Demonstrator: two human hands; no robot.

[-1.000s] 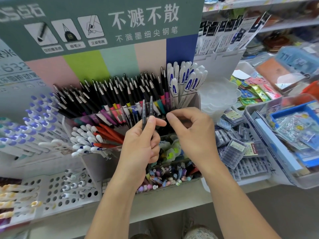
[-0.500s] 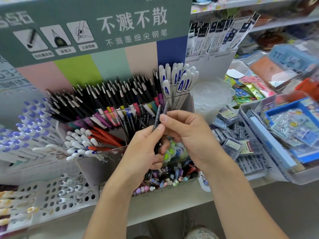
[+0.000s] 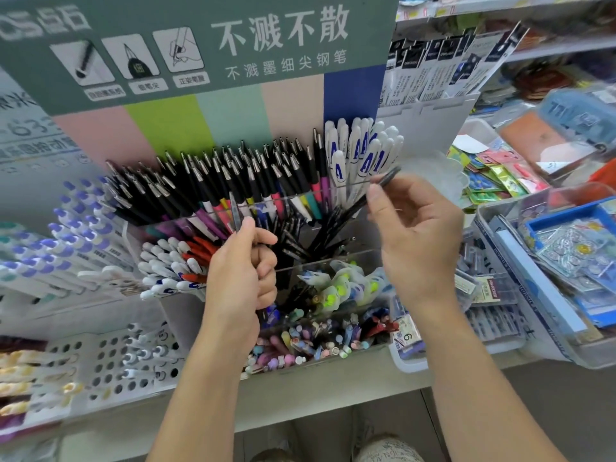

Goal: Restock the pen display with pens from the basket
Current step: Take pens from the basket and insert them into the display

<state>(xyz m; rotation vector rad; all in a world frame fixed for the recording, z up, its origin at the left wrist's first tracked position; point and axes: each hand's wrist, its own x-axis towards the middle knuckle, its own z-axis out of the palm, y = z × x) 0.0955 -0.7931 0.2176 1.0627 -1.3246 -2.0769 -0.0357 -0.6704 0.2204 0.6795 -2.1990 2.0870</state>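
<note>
The pen display (image 3: 233,208) fills the centre of the frame, pens fanned for easy picking. The left hand (image 3: 240,278), at centre, grips a spare pen (image 3: 235,211) upright in a fist. The right hand (image 3: 416,235) pinches another pen (image 3: 386,178); half a second ago the hands met, now they are apart. No basket shows.

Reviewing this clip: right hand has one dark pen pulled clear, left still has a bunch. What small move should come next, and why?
Probably lower the dark pen tip-down into the black-pen compartment just below it. The right hand pinches that pen alone, tilted above the display, while the left hand grips the remaining pens upright, so one is ready to place.
</note>
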